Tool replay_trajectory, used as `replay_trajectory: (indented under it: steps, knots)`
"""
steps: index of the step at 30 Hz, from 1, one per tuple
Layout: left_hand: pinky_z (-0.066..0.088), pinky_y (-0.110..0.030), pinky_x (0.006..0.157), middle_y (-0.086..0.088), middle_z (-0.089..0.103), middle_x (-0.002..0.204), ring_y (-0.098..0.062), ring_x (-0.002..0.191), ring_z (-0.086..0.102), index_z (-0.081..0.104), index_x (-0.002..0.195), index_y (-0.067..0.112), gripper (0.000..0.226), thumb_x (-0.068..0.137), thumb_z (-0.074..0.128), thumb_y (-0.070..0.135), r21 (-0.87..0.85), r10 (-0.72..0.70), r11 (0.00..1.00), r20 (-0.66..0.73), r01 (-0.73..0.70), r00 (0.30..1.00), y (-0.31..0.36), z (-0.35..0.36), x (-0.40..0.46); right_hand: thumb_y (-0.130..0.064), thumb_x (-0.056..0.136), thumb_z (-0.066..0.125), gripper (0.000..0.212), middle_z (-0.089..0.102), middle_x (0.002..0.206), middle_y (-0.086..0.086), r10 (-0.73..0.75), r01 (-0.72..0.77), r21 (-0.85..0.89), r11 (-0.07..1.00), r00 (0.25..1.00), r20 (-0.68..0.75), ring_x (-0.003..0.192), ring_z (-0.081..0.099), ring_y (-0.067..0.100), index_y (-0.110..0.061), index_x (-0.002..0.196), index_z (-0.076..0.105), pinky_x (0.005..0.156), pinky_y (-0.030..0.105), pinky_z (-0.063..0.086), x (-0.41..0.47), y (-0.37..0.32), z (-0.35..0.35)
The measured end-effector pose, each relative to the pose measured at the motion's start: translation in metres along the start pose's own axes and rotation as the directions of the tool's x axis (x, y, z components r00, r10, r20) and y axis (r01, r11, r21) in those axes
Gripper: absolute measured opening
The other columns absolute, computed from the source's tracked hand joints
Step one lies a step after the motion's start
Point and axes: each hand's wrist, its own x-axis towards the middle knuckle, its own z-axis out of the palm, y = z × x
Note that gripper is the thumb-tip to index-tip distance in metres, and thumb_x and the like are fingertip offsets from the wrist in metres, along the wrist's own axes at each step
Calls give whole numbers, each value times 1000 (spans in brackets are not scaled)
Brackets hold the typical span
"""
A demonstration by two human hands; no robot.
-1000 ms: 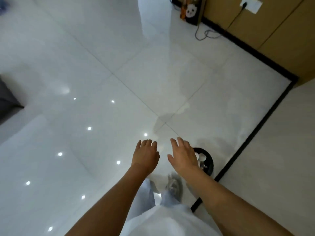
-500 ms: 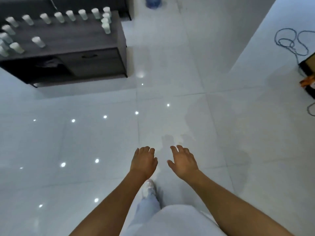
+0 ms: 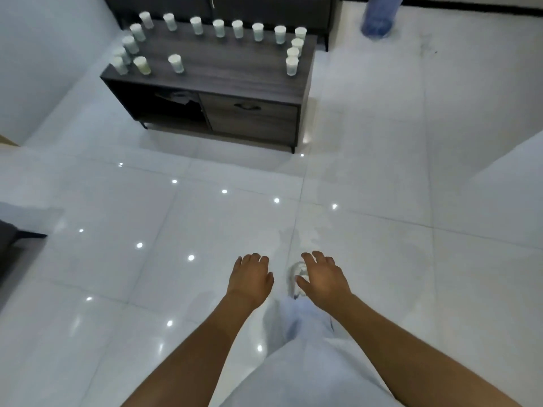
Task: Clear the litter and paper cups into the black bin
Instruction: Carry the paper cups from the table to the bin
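Note:
Several white paper cups [image 3: 176, 63] stand on top of a low dark wood cabinet [image 3: 249, 120] at the upper left, most of them lined along its back and side edges. My left hand [image 3: 250, 279] and my right hand [image 3: 324, 279] hover side by side, palms down, over the white floor well in front of the cabinet. Both hands hold nothing and their fingers are loosely spread. The black bin is out of view.
A glossy white tiled floor [image 3: 382, 171] stretches between me and the cabinet. A blue water bottle [image 3: 377, 16] stands at the top right. A dark piece of furniture [image 3: 11, 239] juts in at the left edge. My shoe [image 3: 296, 277] shows below my right hand.
The view has swung left, away from the black bin and the wall, so the cabinet with cups now sits nearer and more central. Both hands stayed empty in front of me.

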Motion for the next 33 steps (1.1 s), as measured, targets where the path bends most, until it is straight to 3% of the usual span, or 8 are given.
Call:
replay_trajectory:
  steps: [16, 27, 33]
  knots:
    - [24, -31, 114, -2, 49, 136, -19, 127, 43, 44, 136, 16, 42, 99, 38, 33, -147, -225, 967, -91, 210, 970, -63, -172, 230, -47, 98, 42, 57, 34, 149, 8, -200, 202, -140, 969, 979, 25, 129, 40, 28, -19, 146, 29, 103, 36, 39, 289, -52, -184]
    - [31, -29, 105, -5, 53, 130, -22, 121, 46, 48, 132, 14, 40, 98, 40, 32, -207, -279, 947, -149, 246, 949, -205, -284, 381, -46, 97, 44, 54, 39, 144, 7, -268, 267, -162, 950, 963, 15, 126, 43, 26, -20, 143, 32, 100, 38, 42, 483, -174, -262]
    - [32, -30, 108, -5, 53, 131, -22, 123, 46, 48, 133, 12, 40, 98, 41, 31, -238, -304, 935, -156, 263, 940, -285, -348, 452, -45, 98, 45, 57, 36, 147, 6, -266, 267, -150, 952, 964, 30, 130, 40, 25, -20, 146, 29, 103, 37, 39, 574, -245, -302]
